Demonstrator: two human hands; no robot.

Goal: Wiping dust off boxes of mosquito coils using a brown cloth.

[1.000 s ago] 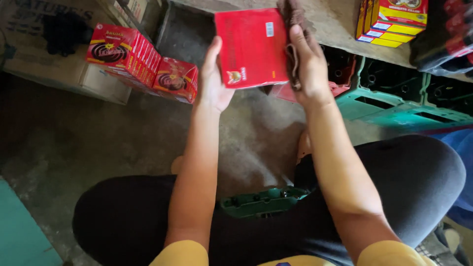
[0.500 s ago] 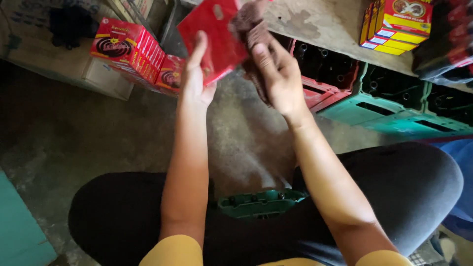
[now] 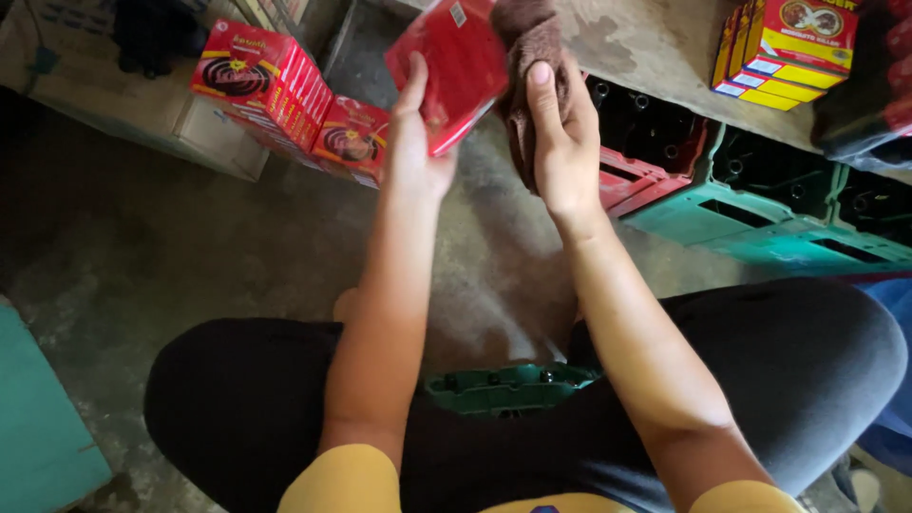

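Note:
My left hand (image 3: 418, 142) grips a flat red box (image 3: 451, 66), tilted so its edge faces me, raised in front of me. Held in my right hand (image 3: 562, 133) is a brown cloth (image 3: 527, 47), which presses against the box's right side. Both arms reach forward over my black-clad knees. I sit on a green crate (image 3: 508, 388) that shows between my legs.
A stack of red boxes (image 3: 285, 100) stands on the concrete floor to the left, beside a cardboard carton (image 3: 123, 104). Red and green bottle crates (image 3: 760, 209) sit under a shelf on the right. Yellow and red boxes (image 3: 788, 47) rest on that shelf.
The red box has turned from facing me flat to edge-on and tilted left. My right hand with the cloth has come up against its right side.

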